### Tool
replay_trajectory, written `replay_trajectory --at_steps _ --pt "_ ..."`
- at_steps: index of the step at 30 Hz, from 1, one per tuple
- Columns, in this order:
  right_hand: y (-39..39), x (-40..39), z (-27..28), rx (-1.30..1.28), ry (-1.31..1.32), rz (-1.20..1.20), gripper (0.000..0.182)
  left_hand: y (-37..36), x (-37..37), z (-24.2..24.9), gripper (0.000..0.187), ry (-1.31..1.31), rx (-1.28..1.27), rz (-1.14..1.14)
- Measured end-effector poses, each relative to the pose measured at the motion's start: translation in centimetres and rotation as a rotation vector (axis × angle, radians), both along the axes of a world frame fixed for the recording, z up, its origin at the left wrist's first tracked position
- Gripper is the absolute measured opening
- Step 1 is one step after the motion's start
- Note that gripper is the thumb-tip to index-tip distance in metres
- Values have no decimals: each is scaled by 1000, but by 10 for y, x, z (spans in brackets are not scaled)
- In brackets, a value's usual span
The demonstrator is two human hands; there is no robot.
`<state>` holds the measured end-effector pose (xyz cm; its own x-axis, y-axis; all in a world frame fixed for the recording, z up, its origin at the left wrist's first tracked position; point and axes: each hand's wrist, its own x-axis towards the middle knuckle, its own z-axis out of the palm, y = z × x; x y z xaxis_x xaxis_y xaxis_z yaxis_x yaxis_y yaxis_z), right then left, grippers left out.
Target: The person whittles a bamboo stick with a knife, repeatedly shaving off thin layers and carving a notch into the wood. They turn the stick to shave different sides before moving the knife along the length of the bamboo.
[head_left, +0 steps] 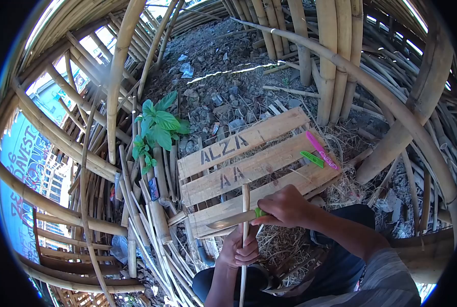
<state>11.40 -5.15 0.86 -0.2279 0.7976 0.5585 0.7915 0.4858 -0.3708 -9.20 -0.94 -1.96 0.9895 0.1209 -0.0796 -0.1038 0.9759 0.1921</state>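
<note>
My left hand [240,249] is closed around a thin bamboo strip [246,197], which stands nearly upright in front of me. My right hand [285,206] grips a knife [229,221] by its green handle. The blade points left and crosses the strip just above my left fingers, apparently touching it. Beyond both hands lies a slatted wooden crate panel [238,174] with dark stencilled letters. A bright pink item [316,143] and a flat green item [311,158] rest on its right end; their kind is not clear.
Bamboo poles [117,82] form a frame on the left, and thick poles [336,66] rise at the right. A leafy green plant [159,123] grows left of the panel. Cut bamboo strips [162,256] lie at lower left. Stony ground [208,77] with litter stretches behind.
</note>
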Motion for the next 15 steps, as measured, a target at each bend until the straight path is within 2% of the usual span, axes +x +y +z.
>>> replay_trajectory --at_steps 1,2,5,6,10,12,13,15 --pt "5 6 -5 -4 5 -5 43 0 1 -2 49 -1 13 -29" --pt "12 15 -12 32 35 -94 43 5 7 0 48 155 141 20" --pt "26 43 -13 105 33 -295 43 0 11 2 48 -87 -198 -7" --pt "31 47 -8 138 15 -415 44 -7 10 2 48 -97 -167 -28" --pt "15 34 0 90 151 -368 42 -9 10 4 49 -144 -92 -79" --pt "8 30 -2 26 349 -353 42 -4 4 5 48 -125 -85 -29" --pt "6 30 0 28 345 -351 42 -1 2 6 48 -129 -82 -27" --pt "3 31 3 70 256 -169 41 6 -1 10 47 -31 -10 23"
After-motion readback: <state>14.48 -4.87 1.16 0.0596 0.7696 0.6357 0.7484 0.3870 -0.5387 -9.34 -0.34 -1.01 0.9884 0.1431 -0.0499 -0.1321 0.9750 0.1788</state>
